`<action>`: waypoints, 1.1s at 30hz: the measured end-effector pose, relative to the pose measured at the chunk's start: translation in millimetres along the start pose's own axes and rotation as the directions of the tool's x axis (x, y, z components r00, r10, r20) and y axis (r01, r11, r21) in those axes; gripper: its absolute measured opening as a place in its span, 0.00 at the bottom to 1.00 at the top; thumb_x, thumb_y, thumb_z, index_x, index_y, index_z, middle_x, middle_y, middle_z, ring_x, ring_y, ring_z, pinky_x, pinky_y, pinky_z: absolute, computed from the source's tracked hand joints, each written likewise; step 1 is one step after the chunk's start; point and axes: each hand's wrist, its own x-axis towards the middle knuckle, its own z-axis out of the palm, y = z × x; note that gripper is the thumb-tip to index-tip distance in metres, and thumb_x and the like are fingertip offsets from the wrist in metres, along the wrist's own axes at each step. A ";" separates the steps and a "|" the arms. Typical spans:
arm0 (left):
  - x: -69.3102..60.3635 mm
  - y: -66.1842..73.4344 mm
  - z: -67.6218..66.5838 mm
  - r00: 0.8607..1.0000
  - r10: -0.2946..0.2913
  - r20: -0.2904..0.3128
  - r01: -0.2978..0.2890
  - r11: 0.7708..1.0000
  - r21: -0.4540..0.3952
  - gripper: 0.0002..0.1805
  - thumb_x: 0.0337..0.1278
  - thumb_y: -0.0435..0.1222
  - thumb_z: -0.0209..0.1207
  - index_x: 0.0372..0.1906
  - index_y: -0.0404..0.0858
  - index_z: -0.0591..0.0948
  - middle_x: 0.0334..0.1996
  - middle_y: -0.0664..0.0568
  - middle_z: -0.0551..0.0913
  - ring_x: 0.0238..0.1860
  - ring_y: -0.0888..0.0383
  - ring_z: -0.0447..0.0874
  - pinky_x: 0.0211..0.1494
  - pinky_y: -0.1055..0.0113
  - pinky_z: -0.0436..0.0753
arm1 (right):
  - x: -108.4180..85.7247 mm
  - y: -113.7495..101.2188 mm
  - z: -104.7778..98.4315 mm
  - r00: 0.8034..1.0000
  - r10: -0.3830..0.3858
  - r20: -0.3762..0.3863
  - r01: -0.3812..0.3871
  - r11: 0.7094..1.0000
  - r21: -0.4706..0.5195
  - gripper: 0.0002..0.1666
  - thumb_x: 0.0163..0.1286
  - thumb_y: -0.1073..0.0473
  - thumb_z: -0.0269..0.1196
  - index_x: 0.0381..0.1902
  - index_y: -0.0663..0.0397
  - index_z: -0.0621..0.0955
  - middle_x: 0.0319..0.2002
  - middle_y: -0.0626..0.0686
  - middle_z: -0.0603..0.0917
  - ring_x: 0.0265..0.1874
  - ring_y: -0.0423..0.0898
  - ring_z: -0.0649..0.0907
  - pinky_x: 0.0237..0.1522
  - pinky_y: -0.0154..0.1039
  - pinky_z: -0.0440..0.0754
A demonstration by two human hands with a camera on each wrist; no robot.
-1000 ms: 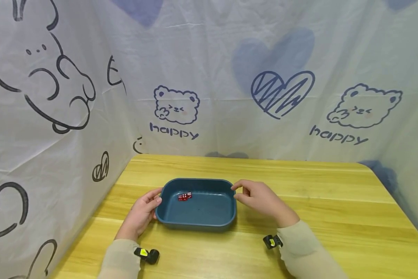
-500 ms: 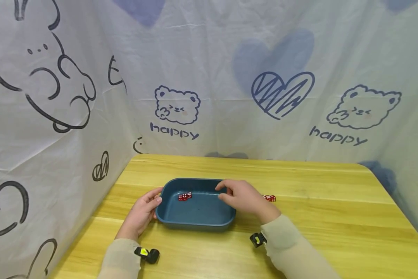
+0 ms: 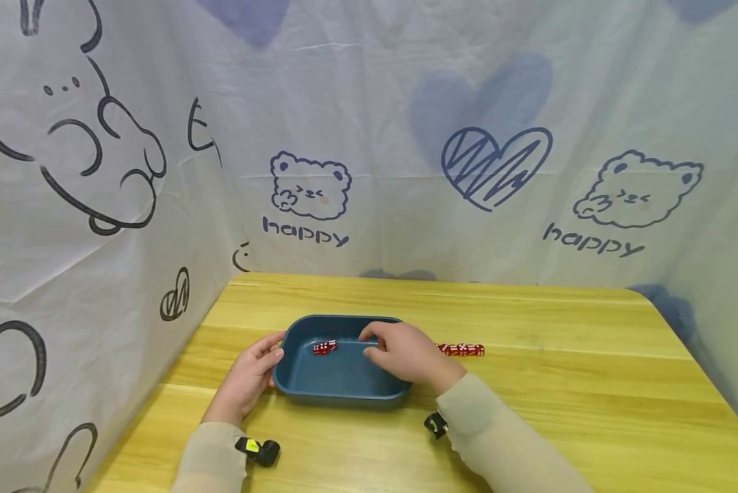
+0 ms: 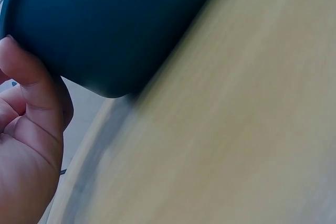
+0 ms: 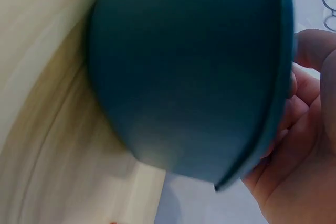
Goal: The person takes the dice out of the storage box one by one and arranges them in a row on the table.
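- The right hand (image 3: pixel 402 352) hangs over the right half of the blue tray (image 3: pixel 344 399), thumb and index finger loosely bent with a narrow gap between them; nothing shows in that gap.
- The left hand (image 3: pixel 246 373) grips the tray's left end, its thumb at the rim.
- A small cluster of red dice (image 3: pixel 324 347) lies in the tray's left part, towards the far wall; a row of red dice (image 3: pixel 461 350) lies on the table just right of the tray, its left end hidden behind the right hand.
- The dice in the tray sit close together, so a pinch at one could knock its neighbours loose or let it slip.
- If the left hand pulled or tipped the tray, the cluster would probably slide along its smooth floor.
- The right wrist and sleeve (image 3: pixel 498 435) pass near the row; a low sweep could brush it out of line, as could a push of the tray to the right.
- The table (image 3: pixel 560 383) has a glossy yellow wood-grain top with rounded far corners.
- Pale cloth (image 3: pixel 381 103) hangs behind and at both sides, printed with hearts, bear faces and "happy"; a larger line-drawn animal shows on the left.
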 end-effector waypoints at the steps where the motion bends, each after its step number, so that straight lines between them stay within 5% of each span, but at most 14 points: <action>1: -0.2 0.3 0.1 1.000 -0.004 0.001 0.004 1.000 -0.004 0.27 0.77 0.32 0.52 0.75 0.29 0.64 0.45 0.43 0.71 0.26 0.62 0.72 0.26 0.74 0.76 | 2.8 -1.9 1.4 1.000 -0.002 0.006 0.002 1.000 -0.011 0.16 0.75 0.46 0.62 0.57 0.39 0.82 0.22 0.43 0.76 0.18 0.41 0.74 0.25 0.38 0.73; 33: 1.6 0.2 -0.8 1.000 -0.017 0.000 0.017 1.000 -0.001 0.26 0.77 0.31 0.51 0.74 0.30 0.65 0.47 0.40 0.71 0.25 0.60 0.72 0.26 0.74 0.75 | 65.5 -23.0 30.1 0.992 0.103 0.079 -0.106 0.994 0.032 0.20 0.72 0.51 0.61 0.60 0.46 0.82 0.28 0.44 0.79 0.26 0.43 0.76 0.35 0.41 0.76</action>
